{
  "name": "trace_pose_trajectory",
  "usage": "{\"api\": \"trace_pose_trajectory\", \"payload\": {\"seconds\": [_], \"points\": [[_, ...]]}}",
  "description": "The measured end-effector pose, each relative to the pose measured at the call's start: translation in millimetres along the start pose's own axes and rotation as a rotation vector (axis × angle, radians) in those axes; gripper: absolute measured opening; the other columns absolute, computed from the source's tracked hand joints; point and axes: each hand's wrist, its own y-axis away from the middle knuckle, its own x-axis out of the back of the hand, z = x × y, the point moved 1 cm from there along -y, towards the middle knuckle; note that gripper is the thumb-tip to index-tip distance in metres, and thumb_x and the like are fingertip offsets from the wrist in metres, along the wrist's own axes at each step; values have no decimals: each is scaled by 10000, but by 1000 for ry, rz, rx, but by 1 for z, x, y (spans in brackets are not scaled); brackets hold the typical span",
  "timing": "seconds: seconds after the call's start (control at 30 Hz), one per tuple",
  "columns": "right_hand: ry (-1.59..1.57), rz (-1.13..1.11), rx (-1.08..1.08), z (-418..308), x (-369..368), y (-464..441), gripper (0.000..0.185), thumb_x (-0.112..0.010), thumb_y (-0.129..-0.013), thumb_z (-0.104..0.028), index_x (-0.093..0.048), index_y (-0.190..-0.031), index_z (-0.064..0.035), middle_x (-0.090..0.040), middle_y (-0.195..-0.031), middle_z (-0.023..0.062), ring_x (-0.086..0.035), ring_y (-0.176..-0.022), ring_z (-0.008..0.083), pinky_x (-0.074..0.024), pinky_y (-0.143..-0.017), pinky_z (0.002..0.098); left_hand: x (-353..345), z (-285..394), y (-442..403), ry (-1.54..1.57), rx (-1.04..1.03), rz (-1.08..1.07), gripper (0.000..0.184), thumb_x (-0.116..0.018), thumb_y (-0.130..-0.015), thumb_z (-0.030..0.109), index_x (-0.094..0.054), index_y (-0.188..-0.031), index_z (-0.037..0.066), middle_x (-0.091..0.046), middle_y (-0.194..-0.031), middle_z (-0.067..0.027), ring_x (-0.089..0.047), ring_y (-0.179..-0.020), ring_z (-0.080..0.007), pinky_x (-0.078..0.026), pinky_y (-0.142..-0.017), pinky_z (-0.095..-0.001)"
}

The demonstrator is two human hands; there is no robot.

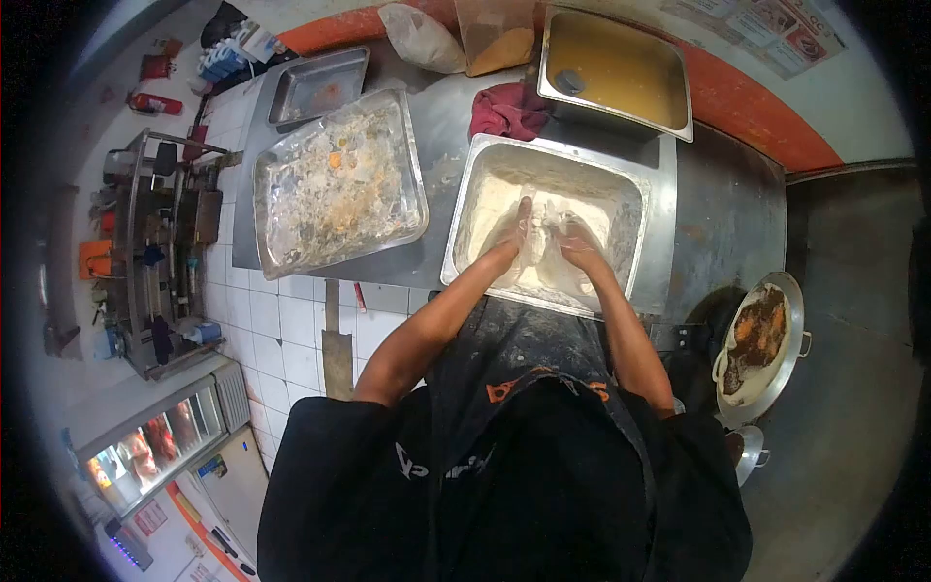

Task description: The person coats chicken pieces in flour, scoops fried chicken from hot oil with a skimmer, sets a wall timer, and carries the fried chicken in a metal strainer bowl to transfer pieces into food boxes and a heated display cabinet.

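Both my hands are inside a deep steel pan (644, 228) of pale flour (493, 199). My left hand (510, 233), flour-dusted, is upright in the left middle of the pan, its fingers pointing away from me. Facing it across a small gap is my right hand (574, 242), coated with flour and blurred. Whitish floury lumps show between and around the hands. Whether either hand grips anything cannot be made out.
Left of the pan lies a large tray (419, 184) of floury crumbs, with a smaller tray (281, 102) behind. A red cloth (506, 109), bags (423, 39) and a pan of yellow liquid (621, 82) stand behind. A frying pan (797, 335) is at right.
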Motion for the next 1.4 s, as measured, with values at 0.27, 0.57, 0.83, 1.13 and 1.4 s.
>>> {"api": "trace_pose_trajectory", "payload": {"seconds": [0.27, 0.57, 0.83, 1.13, 1.4], "points": [[187, -74, -274, -14, 34, 26, 435, -392, -898, -357, -539, -1141, -27, -538, -1143, 248, -497, -1103, 338, -372, -919, 435, -6, -25, -18, 11, 66, 35, 869, -325, -824, 698, -350, -1325, -12, -408, -1299, -145, -381, -1185, -225, -319, -980, -323], [97, 83, 396, 34, -24, 11, 309, -454, -851, -211, -578, -1065, -25, -534, -1099, 262, -508, -1021, 403, -395, -898, 406, -3, -16, -7, 132, 194, 120, 884, -335, -806, 711, -363, -1333, 3, -394, -1328, -209, -349, -1240, -294, -258, -1019, -328], [320, 114, 293, 41, -47, 12, 244, -483, -831, -185, -604, -955, -14, -610, -900, 203, -587, -836, 329, -438, -808, 391, 5, -19, 7, 13, 168, -100, 761, -374, -849, 646, -474, -1227, -7, -544, -1063, -104, -493, -976, -181, -359, -881, -294], [-454, 125, -234, -8, 44, 38, 518, -497, -878, -422, -551, -1091, 47, -565, -1104, 220, -529, -1030, 295, -382, -886, 345, 27, 9, 13, 94, 34, -11, 872, -287, -832, 698, -270, -1378, 18, -361, -1359, -159, -349, -1231, -246, -274, -1003, -341], [-179, 324, 34, -39, 76, 54, 630, -469, -854, -515, -479, -1220, -2, -500, -1207, 245, -457, -1145, 374, -349, -974, 381, 19, 56, 41, 526, 116, -180, 950, -242, -709, 829, -110, -1435, 229, -130, -1484, -71, -219, -1305, -355, -151, -1012, -594]]}}
